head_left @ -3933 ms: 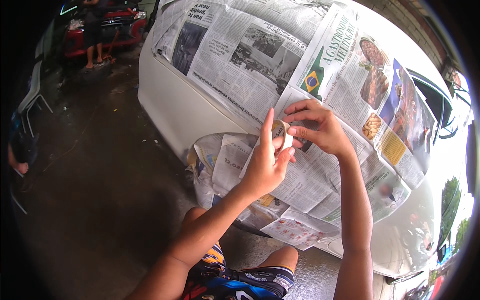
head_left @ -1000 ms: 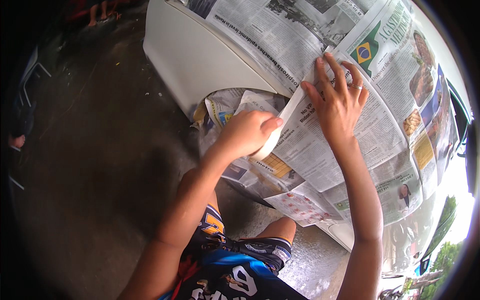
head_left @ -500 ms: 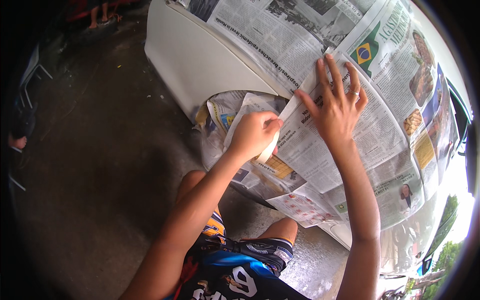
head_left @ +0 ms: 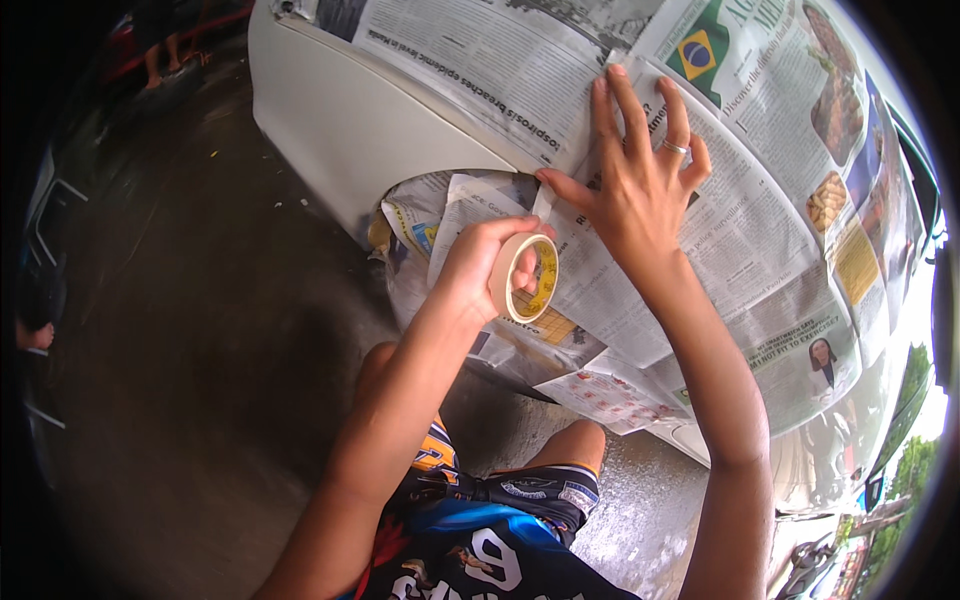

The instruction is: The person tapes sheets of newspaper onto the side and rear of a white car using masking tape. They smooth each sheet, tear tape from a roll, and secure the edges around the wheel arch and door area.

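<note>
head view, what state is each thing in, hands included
Tape roll: partly unwound, held with its round opening showing
Tape strip: drawn off the roll, running up toward the right thumb
Newspaper sheets: spread out, overlapping
White car: partly papered over, side panel at left bare
Left grip: closed on the tape roll
Right grip: open, fingers spread over the paper
Finger ring: worn on the right hand
</note>
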`<state>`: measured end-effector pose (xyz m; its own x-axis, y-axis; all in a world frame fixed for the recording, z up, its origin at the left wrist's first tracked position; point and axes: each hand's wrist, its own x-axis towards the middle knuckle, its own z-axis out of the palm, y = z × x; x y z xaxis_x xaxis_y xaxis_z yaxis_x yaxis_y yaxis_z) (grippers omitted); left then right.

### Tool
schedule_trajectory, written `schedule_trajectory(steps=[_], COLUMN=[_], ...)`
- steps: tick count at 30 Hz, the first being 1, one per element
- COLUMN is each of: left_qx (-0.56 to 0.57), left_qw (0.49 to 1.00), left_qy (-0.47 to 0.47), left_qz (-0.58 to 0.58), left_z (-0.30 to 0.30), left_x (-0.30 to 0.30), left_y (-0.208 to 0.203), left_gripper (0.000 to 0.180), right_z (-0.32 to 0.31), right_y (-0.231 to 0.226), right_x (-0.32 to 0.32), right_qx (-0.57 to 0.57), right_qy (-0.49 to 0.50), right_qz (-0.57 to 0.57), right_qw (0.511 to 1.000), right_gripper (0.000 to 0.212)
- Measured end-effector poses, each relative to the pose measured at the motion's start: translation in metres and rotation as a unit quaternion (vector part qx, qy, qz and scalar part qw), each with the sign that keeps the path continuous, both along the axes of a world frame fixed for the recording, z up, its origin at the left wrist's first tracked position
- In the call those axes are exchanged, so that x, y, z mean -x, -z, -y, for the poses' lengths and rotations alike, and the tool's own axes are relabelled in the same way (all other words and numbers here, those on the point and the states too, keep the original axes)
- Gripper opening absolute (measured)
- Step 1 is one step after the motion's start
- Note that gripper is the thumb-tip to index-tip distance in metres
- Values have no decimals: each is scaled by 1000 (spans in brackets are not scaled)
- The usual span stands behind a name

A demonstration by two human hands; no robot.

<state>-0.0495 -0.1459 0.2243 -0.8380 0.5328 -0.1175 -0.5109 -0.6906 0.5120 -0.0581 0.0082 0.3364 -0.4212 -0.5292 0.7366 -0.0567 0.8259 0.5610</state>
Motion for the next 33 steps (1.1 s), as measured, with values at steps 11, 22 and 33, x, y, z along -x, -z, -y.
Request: schedule_trajectory(steps=[11,22,33], left_qx=[81,319,369], left_qw=[994,802,795], left_qy=[-68,-399,-351], left_qz=[32,-310,-330], left_z=[-27,-9,-2], left_x=[-96,-68,-84], left_y=[73,40,59], left_gripper=[30,78,90], right_z=[3,4,4], right_y=[-4,-3,-7], right_x=[-6,-9,-27], right_qx=[3,-11,50], right_qy=[4,47,-31], right_qz=[35,69,161], right_qw=[999,996,985], right_gripper=[105,123,142])
